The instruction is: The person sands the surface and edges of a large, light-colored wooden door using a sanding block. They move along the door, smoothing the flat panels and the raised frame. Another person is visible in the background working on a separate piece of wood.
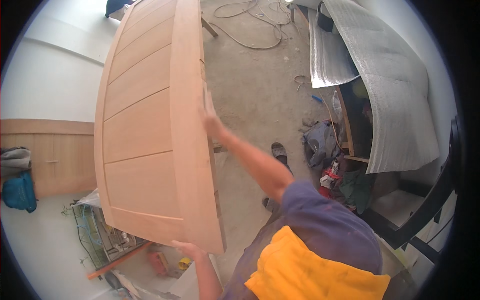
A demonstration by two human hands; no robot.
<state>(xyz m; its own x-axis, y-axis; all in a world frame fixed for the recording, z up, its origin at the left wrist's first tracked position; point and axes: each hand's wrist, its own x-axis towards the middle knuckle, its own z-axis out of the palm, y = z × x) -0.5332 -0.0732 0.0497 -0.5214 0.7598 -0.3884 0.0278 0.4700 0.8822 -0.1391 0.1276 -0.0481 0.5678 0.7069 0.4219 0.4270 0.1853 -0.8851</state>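
A pale wooden door (144, 131) with grooved panels stretches lengthwise before me, from the top of the view to the lower middle. My right hand (212, 118), blurred and with fingers extended, lies against the door's long near edge. At the door's lower end, my left hand (189, 249) grips the end edge near the corner; part of its fingers is hidden beneath. Small recesses show in the long edge.
A trestle leg (209, 28) shows beside the door. Cables (255, 48) lie coiled on the concrete floor. Foil-faced foam sheeting (397, 90) drapes over a frame at right, near a bag (320, 142) and cloths. Below left stand a wire rack (90, 228) and a red object (157, 262).
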